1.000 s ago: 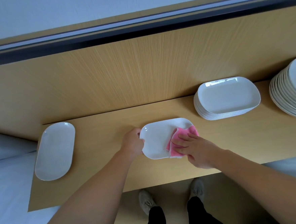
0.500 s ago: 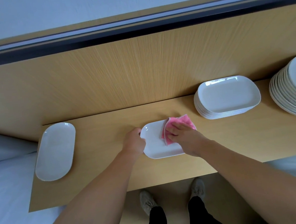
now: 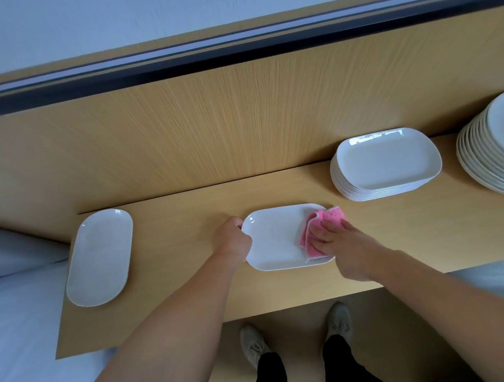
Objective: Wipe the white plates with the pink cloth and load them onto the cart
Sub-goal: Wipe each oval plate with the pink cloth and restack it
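White plate [image 3: 273, 240] (on counter [image 3: 181, 225]); left hand [image 3: 232, 241] clasps its edge; flat right hand [image 3: 345, 244] presses pink cloth [image 3: 331, 215].

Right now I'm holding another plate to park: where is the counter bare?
Bare wood lies between the oval plate and the left hand gripping the plate being wiped, and on the counter right of the right hand pressing the pink cloth. The right end is crowded: rectangular stack and round stack sit close together.

Glossy white glazed plate [image 3: 275, 237], fuzzy pink cloth [image 3: 322, 230], matt, fine-grained pale wood shelf [image 3: 186, 213].
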`<state>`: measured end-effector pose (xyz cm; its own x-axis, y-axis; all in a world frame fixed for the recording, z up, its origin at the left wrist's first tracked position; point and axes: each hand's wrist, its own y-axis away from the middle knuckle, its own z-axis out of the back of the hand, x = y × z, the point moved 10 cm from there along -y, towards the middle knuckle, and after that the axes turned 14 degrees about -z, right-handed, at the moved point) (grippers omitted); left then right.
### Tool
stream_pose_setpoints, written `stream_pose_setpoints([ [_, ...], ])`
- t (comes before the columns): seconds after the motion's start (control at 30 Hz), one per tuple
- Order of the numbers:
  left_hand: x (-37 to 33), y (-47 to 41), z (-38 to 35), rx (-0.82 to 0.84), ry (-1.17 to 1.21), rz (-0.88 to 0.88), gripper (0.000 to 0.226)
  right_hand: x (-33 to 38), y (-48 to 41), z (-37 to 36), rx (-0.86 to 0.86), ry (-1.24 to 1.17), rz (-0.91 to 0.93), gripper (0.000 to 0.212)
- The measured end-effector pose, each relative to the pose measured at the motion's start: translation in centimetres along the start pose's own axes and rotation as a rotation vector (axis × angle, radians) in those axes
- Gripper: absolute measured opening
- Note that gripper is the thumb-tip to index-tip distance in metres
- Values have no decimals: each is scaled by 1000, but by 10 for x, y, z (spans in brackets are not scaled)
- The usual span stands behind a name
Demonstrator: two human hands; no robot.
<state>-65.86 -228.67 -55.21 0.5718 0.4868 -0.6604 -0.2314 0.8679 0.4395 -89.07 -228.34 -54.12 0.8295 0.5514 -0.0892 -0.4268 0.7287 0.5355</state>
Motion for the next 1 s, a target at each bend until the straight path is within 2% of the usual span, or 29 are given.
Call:
stream_pose_setpoints([
  [0.1,-1,3,1,-4,7,8,29,1,0,-6,-23,-51,16,65],
  [0.33,0,3,1,-22,-22,12,27,12,-4,-22,-157,3,74,39],
  [0.57,-1,1,2,-33,-66,-31,24,11,15,6,-269,-107,203,48],
  [0.67,-3,1,1,-7,-113,-82,22,4,21,11,-235,-99,213,46],
  [0.8,-15,13,6,2,-356,-197,35,-6,21,28,-267,-226,181,51],
  [0.9,-31,32,4,19,-592,-372,35,-10,22,42,-309,-305,167,49],
  [1.0,-33,52,-22,217,-659,-580,38,-7,23,45,-300,-307,176,47],
])
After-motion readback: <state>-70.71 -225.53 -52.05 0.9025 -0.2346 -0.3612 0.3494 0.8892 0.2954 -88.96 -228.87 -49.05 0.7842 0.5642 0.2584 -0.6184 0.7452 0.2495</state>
